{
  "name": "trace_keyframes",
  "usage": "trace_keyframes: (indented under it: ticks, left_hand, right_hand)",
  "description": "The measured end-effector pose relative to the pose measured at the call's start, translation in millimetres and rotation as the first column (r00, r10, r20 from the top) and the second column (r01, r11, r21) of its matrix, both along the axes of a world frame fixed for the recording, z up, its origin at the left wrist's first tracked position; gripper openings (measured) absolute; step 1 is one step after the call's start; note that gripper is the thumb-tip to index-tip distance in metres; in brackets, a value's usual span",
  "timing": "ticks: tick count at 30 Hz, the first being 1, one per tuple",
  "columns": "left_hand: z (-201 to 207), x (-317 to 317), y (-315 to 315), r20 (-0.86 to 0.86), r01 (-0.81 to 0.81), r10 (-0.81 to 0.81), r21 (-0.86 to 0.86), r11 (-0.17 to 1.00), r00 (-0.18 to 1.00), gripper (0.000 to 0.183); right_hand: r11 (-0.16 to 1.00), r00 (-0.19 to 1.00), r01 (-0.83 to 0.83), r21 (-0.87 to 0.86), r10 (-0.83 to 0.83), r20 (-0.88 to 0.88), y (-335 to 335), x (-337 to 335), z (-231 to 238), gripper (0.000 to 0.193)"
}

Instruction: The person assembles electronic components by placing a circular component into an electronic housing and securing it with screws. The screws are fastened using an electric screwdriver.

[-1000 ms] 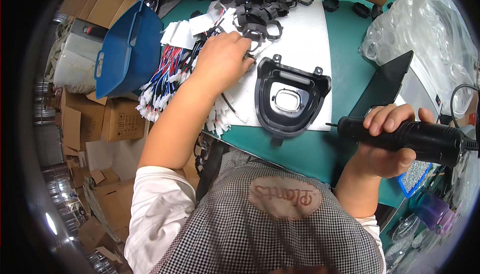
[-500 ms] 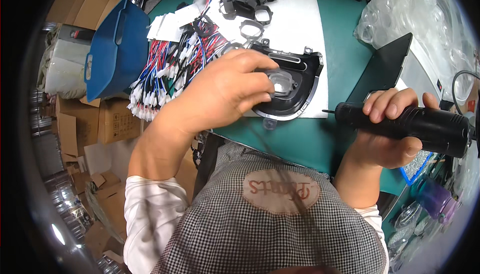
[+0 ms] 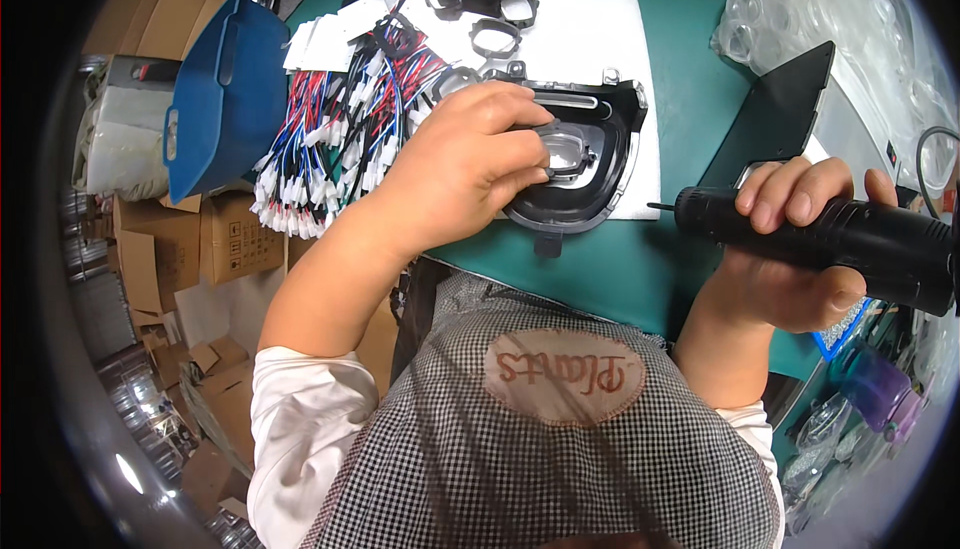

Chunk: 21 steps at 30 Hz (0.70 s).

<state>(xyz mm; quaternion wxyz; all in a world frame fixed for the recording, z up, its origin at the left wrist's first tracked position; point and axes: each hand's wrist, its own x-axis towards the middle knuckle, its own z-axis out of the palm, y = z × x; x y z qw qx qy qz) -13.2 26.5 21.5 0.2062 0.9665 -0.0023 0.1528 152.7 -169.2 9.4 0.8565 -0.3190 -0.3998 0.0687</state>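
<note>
A black curved lamp housing lies on a white sheet, with an oval clear lens in its middle. My left hand reaches over the housing's left side. Its fingers are closed on a dark oval ring that lies around the lens; the hand hides the ring's left part. My right hand grips a black cylindrical electric screwdriver, held level to the right of the housing. Its thin bit points left toward the housing, apart from it.
Bundled wires with white connectors lie left of the housing, beside a blue bin. Several black ring frames are heaped at the back. A dark flat panel and clear plastic bags are on the right of the green mat.
A dark ring rim now shows around the clear lens under my left fingers. My right hand and the screwdriver have shifted slightly right. The whole view has shifted a little.
</note>
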Motion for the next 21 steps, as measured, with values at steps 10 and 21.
trace_keyframes:
  ticks: [10,21]
  left_hand:
    - [1.3,-1.7,3.9,-0.097,0.012,-0.019,-0.072,0.997,0.995,0.015]
    - [-2.9,0.6,3.3,-0.093,0.017,-0.021,-0.038,0.999,0.995,0.014]
  right_hand:
    - [0.999,1.0,0.024,-0.027,-0.024,0.004,0.1,-1.4,1.4,0.084]
    - [0.999,0.998,-0.028,-0.028,0.03,0.049,-1.1,2.7,-0.6,0.074]
